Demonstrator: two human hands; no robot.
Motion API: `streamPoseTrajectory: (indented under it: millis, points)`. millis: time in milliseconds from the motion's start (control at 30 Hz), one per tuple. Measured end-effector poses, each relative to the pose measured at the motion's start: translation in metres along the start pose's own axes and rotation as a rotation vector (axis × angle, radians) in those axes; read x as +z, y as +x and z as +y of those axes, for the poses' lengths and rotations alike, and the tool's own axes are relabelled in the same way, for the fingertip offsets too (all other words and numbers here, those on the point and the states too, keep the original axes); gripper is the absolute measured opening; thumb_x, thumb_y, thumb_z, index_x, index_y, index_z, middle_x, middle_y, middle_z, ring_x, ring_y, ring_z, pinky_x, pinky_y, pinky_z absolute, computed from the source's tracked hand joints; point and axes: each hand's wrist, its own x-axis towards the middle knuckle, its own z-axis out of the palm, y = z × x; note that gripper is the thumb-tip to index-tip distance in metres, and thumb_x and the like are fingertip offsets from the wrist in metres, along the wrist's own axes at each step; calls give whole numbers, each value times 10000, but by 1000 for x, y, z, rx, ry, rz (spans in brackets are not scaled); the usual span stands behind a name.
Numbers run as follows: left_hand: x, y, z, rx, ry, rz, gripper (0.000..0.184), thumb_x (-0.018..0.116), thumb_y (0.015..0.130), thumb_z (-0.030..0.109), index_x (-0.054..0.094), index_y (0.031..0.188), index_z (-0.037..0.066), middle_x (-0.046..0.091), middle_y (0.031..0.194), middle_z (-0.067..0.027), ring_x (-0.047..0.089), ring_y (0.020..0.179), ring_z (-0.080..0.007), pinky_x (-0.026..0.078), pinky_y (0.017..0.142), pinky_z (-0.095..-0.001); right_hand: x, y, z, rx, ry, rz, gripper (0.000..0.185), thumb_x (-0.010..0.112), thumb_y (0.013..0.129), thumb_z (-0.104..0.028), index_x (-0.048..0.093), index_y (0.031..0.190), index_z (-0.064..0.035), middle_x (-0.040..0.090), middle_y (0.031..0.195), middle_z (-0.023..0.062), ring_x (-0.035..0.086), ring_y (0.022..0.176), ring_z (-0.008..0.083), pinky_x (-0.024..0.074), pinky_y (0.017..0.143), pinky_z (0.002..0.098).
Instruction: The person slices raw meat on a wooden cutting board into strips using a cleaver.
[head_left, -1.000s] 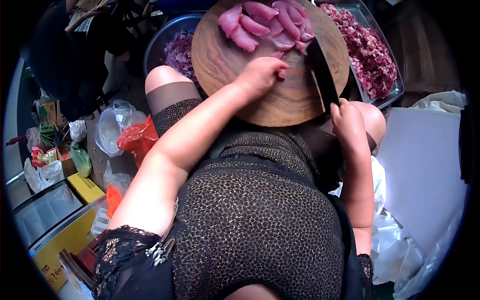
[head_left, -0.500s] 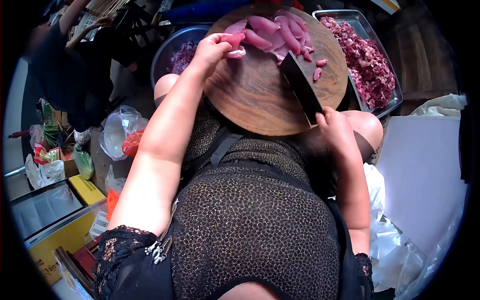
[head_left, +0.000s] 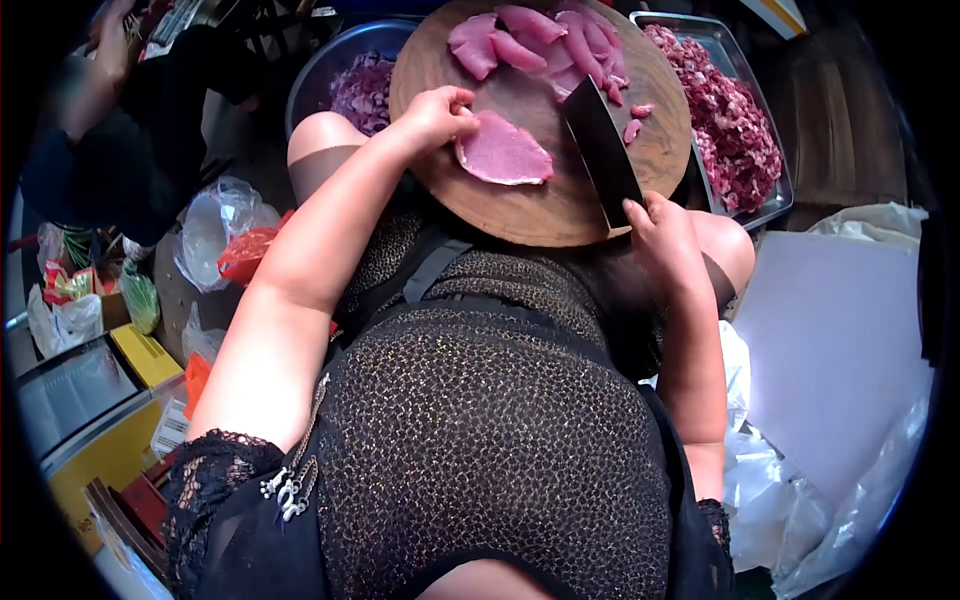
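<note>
A round wooden chopping board point(head_left: 500, 215) lies across the knees. Flat on its front part is a pink slice of raw meat point(head_left: 505, 150) with a thin pale rim. My left hand point(head_left: 438, 118) pinches this slice at its left edge, fingers curled. In my right hand point(head_left: 662, 240) is the handle of a cleaver point(head_left: 603, 145), whose dark, broad blade stands on edge over the right side of the board. More meat slices point(head_left: 540, 40) are heaped at the far side, and small meat scraps point(head_left: 632, 130) lie right of the blade.
A metal tray point(head_left: 785, 200) of chopped meat point(head_left: 735, 130) stands right of the board. Left of it is a metal bowl point(head_left: 300, 95) with cut meat. Plastic bags point(head_left: 225, 235) and boxes lie at the left. Another person point(head_left: 120, 140) is at the upper left.
My left hand has brought the slice from the heap toward the board's front and laid it flat. The cleaver stays nearly in place on the board. The view has shifted slightly.
</note>
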Motion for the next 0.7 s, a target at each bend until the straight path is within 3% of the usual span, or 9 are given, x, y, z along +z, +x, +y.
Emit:
streamPoseTrajectory:
  millis: [267, 367, 433, 467, 533, 567, 633, 667, 700]
  points:
    - [5, -3, -18, 102, 9, -27, 545, 711, 819, -10, 519, 1328, -25, 661, 940, -70, 617, 774, -111, 535, 694, -261, 3, -15, -14, -226, -3, 38, 303, 552, 982, -257, 634, 1038, 29, 646, 819, 257, 637, 774, 410, 492, 712, 416]
    - [8, -9, -5, 222, 323, 165, 544, 695, 748, -47, 574, 1276, 0, 669, 1033, -118, 656, 919, -201, 542, 785, -312, -2, -20, -31, -264, -79, 59, 310, 551, 984, -252, 629, 1054, 39, 650, 825, 261, 645, 778, 405, 493, 714, 419]
    - [19, -3, -1, 851, 712, 320, 540, 680, 700, -35, 614, 1232, 33, 653, 1143, -157, 616, 1100, -303, 515, 902, -366, -1, -18, -35, -187, -45, 78, 309, 554, 981, -248, 629, 1060, 41, 651, 832, 265, 650, 790, 406, 495, 717, 428]
    - [35, 2, 2, 906, 572, 114, 494, 677, 706, 14, 638, 1196, 60, 628, 1211, -177, 563, 1179, -347, 479, 974, -400, -2, -18, -36, -115, -5, 96, 308, 557, 978, -244, 630, 1065, 42, 652, 838, 270, 655, 801, 408, 497, 721, 437]
    - [58, -6, 21, 1049, 742, -75, 393, 676, 779, 123, 658, 1170, 80, 634, 1204, -164, 582, 1152, -337, 502, 927, -406, 1, -11, -24, -134, -18, 146, 300, 552, 975, -235, 635, 1070, 37, 649, 827, 272, 655, 793, 407, 498, 709, 443]
    - [59, -8, 33, 1052, 743, -72, 393, 676, 779, 123, 658, 1170, 80, 634, 1204, -164, 582, 1152, -337, 502, 927, -406, 1, -7, -13, -157, -78, 161, 295, 550, 974, -236, 637, 1056, 33, 647, 814, 268, 653, 773, 400, 496, 700, 445]
    - [54, -19, 70, 712, 1072, -326, 296, 659, 842, 254, 695, 1092, 99, 683, 1075, -149, 641, 1035, -329, 527, 843, -420, -6, -9, -7, -67, -183, 80, 287, 548, 968, -247, 637, 1009, 23, 647, 809, 265, 653, 759, 390, 495, 693, 448]
    - [53, -15, 70, 689, 1072, -349, 275, 648, 867, 349, 728, 957, 102, 707, 895, -129, 674, 876, -333, 536, 761, -438, -6, -12, -5, -55, -182, 87, 287, 548, 968, -247, 637, 1009, 23, 647, 809, 265, 653, 759, 390, 495, 693, 448]
    - [47, -24, 82, 644, 1083, -376, 273, 653, 861, 357, 732, 903, 99, 702, 845, -127, 672, 827, -341, 535, 746, -444, -5, -15, -3, -25, -125, 67, 276, 551, 978, -228, 621, 976, 39, 604, 737, 174, 589, 691, 275, 466, 643, 390]
